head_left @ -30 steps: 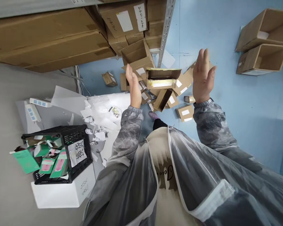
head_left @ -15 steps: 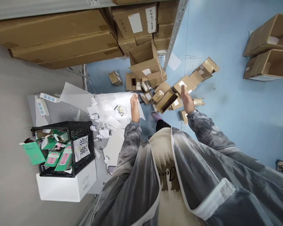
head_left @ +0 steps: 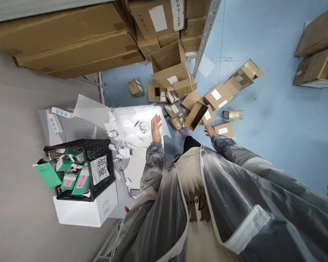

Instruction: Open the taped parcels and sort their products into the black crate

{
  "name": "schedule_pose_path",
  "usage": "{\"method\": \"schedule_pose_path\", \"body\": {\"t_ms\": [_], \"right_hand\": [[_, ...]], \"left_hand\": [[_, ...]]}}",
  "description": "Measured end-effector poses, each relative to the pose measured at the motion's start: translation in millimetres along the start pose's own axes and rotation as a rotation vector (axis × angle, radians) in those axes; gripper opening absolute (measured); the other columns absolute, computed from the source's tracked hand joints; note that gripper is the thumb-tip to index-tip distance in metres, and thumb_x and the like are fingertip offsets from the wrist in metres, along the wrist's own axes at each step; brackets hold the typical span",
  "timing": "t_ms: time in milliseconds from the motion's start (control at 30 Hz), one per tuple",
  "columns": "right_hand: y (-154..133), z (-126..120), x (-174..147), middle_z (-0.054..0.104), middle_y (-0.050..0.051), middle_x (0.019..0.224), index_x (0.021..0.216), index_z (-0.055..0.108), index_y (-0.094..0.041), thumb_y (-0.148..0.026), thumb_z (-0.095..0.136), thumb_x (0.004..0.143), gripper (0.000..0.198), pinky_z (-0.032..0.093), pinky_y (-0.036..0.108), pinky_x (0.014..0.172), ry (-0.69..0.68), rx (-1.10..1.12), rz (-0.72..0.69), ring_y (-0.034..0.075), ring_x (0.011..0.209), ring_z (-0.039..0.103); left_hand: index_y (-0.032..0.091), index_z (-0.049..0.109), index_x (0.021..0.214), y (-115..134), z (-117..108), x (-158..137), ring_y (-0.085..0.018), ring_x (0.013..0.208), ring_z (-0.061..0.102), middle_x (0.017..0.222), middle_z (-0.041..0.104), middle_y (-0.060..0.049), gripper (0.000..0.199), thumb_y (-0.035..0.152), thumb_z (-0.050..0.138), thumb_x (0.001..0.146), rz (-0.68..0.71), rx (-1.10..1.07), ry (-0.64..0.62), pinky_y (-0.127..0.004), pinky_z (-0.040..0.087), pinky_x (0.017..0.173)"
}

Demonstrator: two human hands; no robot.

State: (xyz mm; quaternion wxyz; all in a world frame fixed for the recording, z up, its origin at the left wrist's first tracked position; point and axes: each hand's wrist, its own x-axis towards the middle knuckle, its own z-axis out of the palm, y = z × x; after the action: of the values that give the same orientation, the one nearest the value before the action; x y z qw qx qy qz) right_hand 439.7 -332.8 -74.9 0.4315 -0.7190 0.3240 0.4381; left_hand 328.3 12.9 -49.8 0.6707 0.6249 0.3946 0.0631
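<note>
My left hand [head_left: 156,129] is raised at the edge of a table spread with white sheets [head_left: 164,123]. Its fingers are spread and it holds nothing. On those sheets, left of the hand, lies a clear plastic piece with a green and black print [head_left: 141,126]. My right hand [head_left: 209,131] hangs lower at my other side with its fingers stretched out and nothing in them. Behind it on the floor are an open cardboard box [head_left: 196,115] and a flat-lying carton with a white label [head_left: 223,129]; I cannot tell that it touches either.
Left on the table stands a black crate [head_left: 98,145] of green and pink boxes, over a white box [head_left: 76,211]. Crumpled paper [head_left: 123,153] and power strips [head_left: 54,123] lie around. Several cartons [head_left: 218,94] litter the blue floor below a shelf post [head_left: 207,38].
My right hand has dropped from its raised position back toward my body. My left hand stays at the table edge, its fingers now more spread. The view has shifted slightly.
</note>
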Motion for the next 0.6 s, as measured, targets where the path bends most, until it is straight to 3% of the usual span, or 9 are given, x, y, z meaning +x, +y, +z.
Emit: {"method": "schedule_pose_path", "body": {"t_ms": [100, 267, 467, 600], "right_hand": [[16.6, 4.4, 0.1, 0.083, 0.016, 0.141, 0.123, 0.075, -0.023, -0.053, 0.065, 0.102, 0.037, 0.059, 0.047, 0.122, -0.027, -0.067, 0.038, 0.03, 0.136, 0.073], [30.3, 7.8, 6.4, 0.087, 0.01, 0.124, 0.108, 0.078, -0.026, -0.049, 0.076, 0.106, 0.023, 0.059, 0.047, 0.126, -0.047, -0.166, 0.069, 0.032, 0.134, 0.073], [31.6, -1.1, 3.1, 0.085, 0.01, 0.141, 0.123, 0.084, -0.02, -0.046, 0.084, 0.119, 0.027, 0.065, 0.053, 0.126, -0.051, -0.251, 0.075, 0.029, 0.135, 0.079], [13.7, -11.8, -19.7, 0.081, 0.01, 0.153, 0.135, 0.085, -0.023, -0.045, 0.084, 0.12, 0.026, 0.067, 0.052, 0.126, -0.098, -0.254, -0.005, 0.03, 0.141, 0.078]], "left_hand": [[0.029, 0.069, 0.168, -8.0, -5.3, 2.0, -0.04, 0.171, 0.064, 0.181, 0.067, -0.023, 0.104, 0.11, 0.045, 0.107, -0.04, -0.003, 0.01, -0.063, 0.052, 0.141], [0.029, 0.07, 0.167, -13.9, -8.4, 4.6, -0.039, 0.171, 0.065, 0.18, 0.068, -0.023, 0.102, 0.109, 0.049, 0.106, -0.114, -0.021, 0.013, -0.062, 0.051, 0.141], [0.028, 0.072, 0.166, -17.7, -18.7, -4.4, -0.041, 0.169, 0.067, 0.179, 0.07, -0.024, 0.103, 0.109, 0.053, 0.105, -0.12, -0.034, -0.016, -0.06, 0.057, 0.137], [0.026, 0.078, 0.158, -26.9, -29.3, -17.9, -0.042, 0.157, 0.075, 0.166, 0.078, -0.024, 0.099, 0.106, 0.055, 0.105, -0.139, -0.076, -0.002, -0.061, 0.063, 0.129]]}}
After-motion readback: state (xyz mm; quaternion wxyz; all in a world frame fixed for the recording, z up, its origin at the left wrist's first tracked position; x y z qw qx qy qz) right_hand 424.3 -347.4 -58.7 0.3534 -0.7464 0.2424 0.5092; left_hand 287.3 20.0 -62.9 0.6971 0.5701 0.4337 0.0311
